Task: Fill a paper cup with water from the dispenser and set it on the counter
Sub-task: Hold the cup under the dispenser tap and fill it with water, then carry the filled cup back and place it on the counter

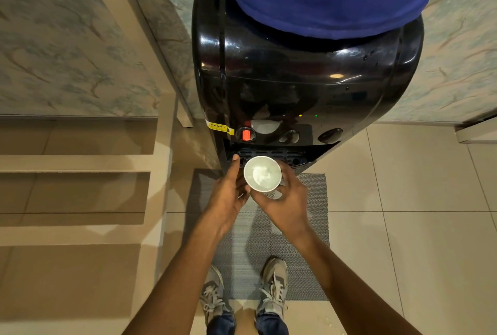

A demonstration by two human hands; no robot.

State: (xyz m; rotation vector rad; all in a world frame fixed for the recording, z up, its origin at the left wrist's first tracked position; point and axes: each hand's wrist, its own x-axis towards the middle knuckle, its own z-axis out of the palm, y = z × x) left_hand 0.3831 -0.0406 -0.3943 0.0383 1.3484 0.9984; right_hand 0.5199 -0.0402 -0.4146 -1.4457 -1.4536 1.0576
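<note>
Right hand [282,201] grips the paper cup [262,174] just before the dispenser [295,79]; left hand [228,194] open beside it; squeezing could spill

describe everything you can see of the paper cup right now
The paper cup is white, round-rimmed and upright, seen from straight above, so its outer wall barely shows. Its pale inside gives a shiny reflection; whether that is water cannot be told. It is held in front of the black dispenser's drip grille, above the grey mat. The right hand wraps it from below; the left hand touches its left side.
</note>
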